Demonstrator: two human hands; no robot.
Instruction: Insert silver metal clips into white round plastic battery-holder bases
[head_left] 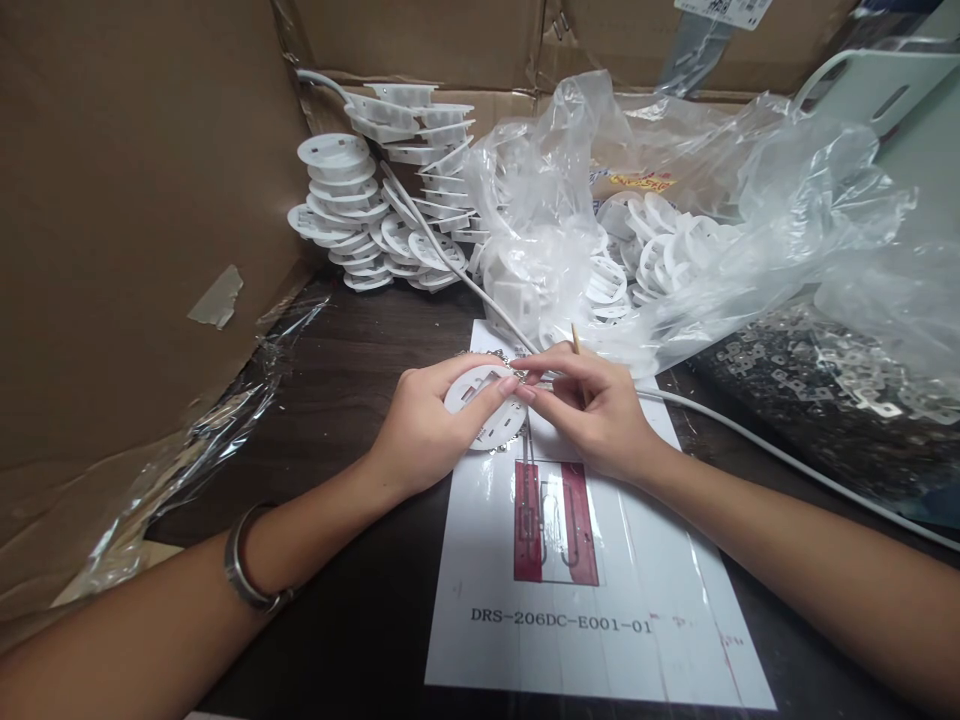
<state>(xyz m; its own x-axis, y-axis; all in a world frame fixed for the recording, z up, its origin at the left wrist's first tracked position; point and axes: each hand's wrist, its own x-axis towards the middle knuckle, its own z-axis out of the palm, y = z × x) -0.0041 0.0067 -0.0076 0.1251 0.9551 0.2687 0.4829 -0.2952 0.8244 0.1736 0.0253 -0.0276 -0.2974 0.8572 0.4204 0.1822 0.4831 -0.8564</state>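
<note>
My left hand is closed around a round white plastic disc with small slots, its thumb pressed on the upper face. Small metal pieces stick out along the disc's rim. At the disc's right edge, the thumb and fingertips of my right hand are pinched together; whatever lies between them is too small to make out. A thin wooden stick is held among the fingers of that hand. Beneath both hands lies a printed sheet with a red-and-white drawing and the text DRS-206DC-E001-01.
Stacks of white discs stand at the back left. Behind the hands is a clear plastic bag with more discs. A pile of small metal pieces lies at right. A grey cable crosses the dark table. Cardboard walls the left.
</note>
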